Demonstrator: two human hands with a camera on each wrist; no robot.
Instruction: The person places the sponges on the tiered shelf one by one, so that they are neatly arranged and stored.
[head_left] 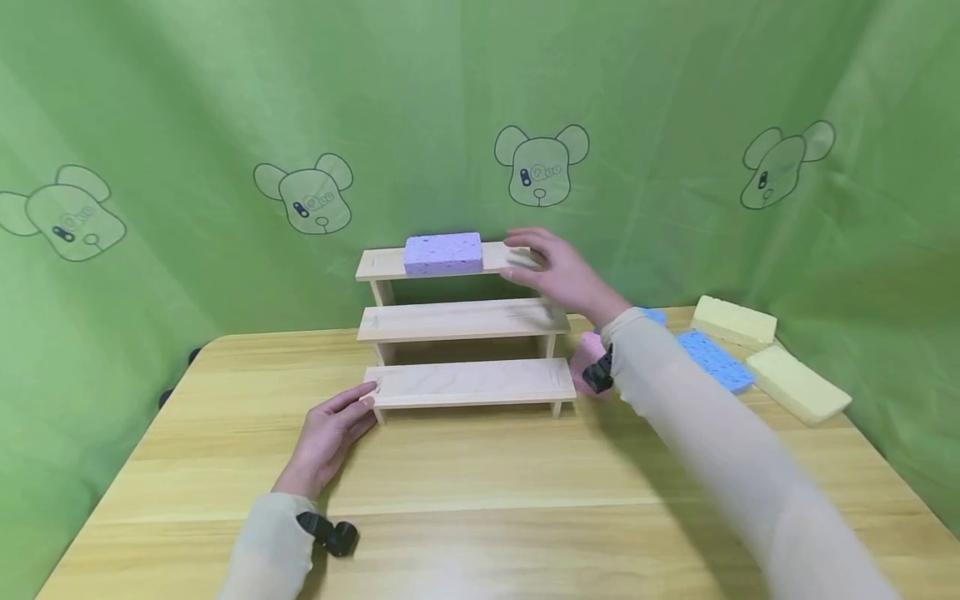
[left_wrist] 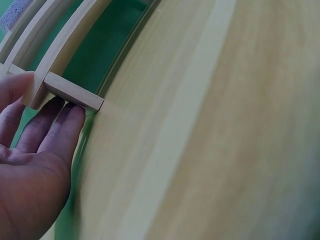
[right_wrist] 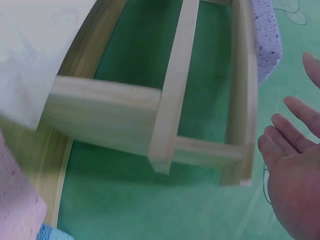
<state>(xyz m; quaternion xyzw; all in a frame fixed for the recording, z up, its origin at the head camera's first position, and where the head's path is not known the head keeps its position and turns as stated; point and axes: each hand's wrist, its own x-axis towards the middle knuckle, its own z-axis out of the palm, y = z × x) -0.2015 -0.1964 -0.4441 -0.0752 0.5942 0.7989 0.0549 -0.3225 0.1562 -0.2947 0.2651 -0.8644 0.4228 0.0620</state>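
A three-tier wooden step shelf (head_left: 465, 379) stands on the table, and a speckled purple sponge (head_left: 442, 254) lies flat on its top tier, left of the middle. My left hand (head_left: 330, 433) pinches the left end of the lowest tier. In the left wrist view, the thumb of the left hand (left_wrist: 37, 170) is at the board's edge, with fingers against the short leg (left_wrist: 74, 92). My right hand (head_left: 558, 271) hovers at the right end of the top tier, fingers spread and slightly bent, nothing between them. The purple sponge (right_wrist: 267, 40) is beyond its fingertips in the right wrist view.
Right of the shelf lie a pink sponge (head_left: 587, 358), partly hidden by my right wrist, a blue sponge (head_left: 716, 361) and two pale yellow sponges (head_left: 733, 321). Another bit of blue (head_left: 654, 317) shows behind my sleeve. A green curtain (head_left: 420, 100) hangs behind the table (head_left: 465, 517).
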